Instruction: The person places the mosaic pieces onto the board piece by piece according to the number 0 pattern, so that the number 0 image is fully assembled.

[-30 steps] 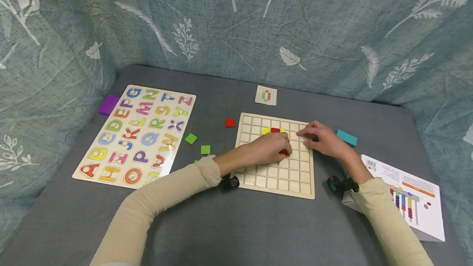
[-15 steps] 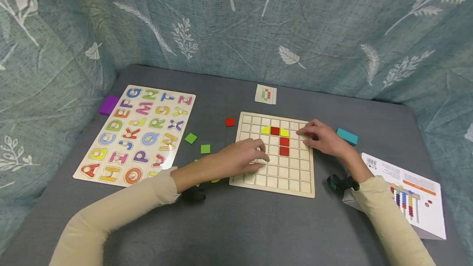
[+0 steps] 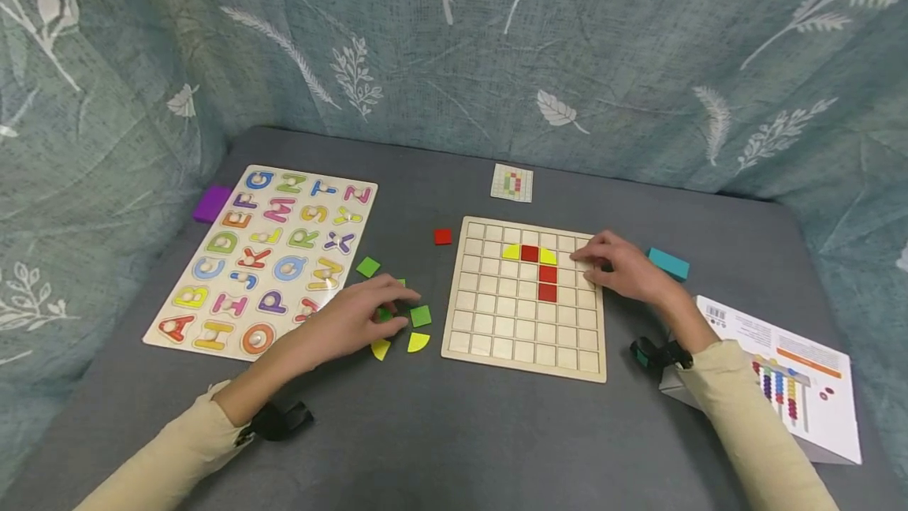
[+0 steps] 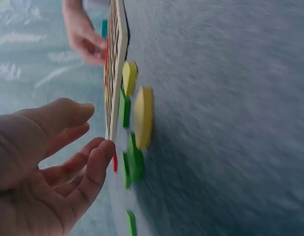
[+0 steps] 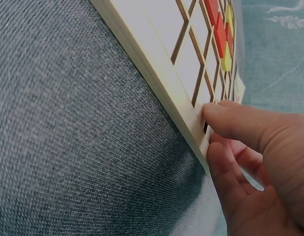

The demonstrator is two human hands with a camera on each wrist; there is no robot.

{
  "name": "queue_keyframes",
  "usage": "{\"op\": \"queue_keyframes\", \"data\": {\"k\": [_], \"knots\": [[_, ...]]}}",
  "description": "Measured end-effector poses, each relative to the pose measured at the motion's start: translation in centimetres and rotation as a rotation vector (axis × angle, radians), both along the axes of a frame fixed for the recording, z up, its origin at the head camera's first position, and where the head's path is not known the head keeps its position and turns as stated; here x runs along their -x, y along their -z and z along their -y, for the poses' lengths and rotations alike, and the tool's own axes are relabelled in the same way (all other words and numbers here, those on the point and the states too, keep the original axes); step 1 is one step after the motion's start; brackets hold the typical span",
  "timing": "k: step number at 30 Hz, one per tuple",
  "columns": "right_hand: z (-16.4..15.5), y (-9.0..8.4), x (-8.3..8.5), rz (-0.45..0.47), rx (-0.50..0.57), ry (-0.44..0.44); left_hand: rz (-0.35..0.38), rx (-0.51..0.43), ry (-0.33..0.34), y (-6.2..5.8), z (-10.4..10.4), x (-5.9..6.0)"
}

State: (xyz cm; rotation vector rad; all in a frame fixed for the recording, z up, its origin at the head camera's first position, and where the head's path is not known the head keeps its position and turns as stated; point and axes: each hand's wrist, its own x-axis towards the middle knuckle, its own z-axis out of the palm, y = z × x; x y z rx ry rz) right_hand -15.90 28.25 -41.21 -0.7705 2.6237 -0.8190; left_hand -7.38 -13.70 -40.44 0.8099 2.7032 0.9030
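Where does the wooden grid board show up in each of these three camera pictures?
Head: the grid board lies right of centre on the grey table, between the two hands.
Left wrist: seen edge-on as a thin pale strip at upper left, above the loose green and yellow pieces.
Right wrist: its rim and cells run slantwise from the top centre down to the thumb.
Shared landmark: the red tiles set in the board.

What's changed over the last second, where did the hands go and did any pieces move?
The left hand left the grid board, where it was at the lower red square, and drew back leftward to the loose green and yellow pieces beside the board; whether it grips one is unclear. That red square now lies uncovered in the board. The right hand stayed at the board's right edge; the alphabet puzzle did not move.
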Motion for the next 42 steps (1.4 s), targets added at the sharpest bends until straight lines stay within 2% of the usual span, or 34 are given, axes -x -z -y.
{"op": "queue_keyframes", "data": {"k": [4,7,11,14,17,19,22,24,28,34,42], "knots": [[0.0,0.1,0.0,0.003,0.002,0.003,0.001,0.002,-0.037,0.2,1.0,-0.1],[-0.1,0.2,0.0,0.007,0.006,-0.001,0.003,0.006,-0.041,0.3,1.2,-0.1],[-0.2,0.1,0.0,0.013,0.0,0.012,0.015,0.02,-0.011,-0.1,0.4,0.5],[-0.3,0.0,-0.1,0.006,-0.008,0.014,0.023,0.082,0.033,-1.0,-0.9,1.5],[-0.4,-0.1,-0.1,-0.001,-0.011,0.011,-0.002,0.173,0.077,-1.8,-2.4,3.3],[-0.4,-0.1,-0.1,-0.004,-0.006,0.006,-0.03,0.219,0.083,-2.1,-3.2,5.0],[-0.4,0.1,-0.1,-0.018,0.023,-0.002,-0.066,0.255,0.059,-2.0,-4.2,8.0],[-0.4,0.3,-0.2,-0.046,0.055,-0.017,-0.063,0.278,0.047,-1.8,-4.6,9.7],[-0.3,0.7,-0.2,-0.067,0.075,-0.031,-0.029,0.341,0.07,-1.5,-5.5,11.6],[-0.1,0.5,0.0,-0.02,0.026,-0.003,0.009,0.413,0.081,-1.4,-6.1,12.2],[0.1,0.1,0.0,-0.003,0.0,0.012,0.018,0.359,0.053,-1.1,-5.7,12.1]]}}
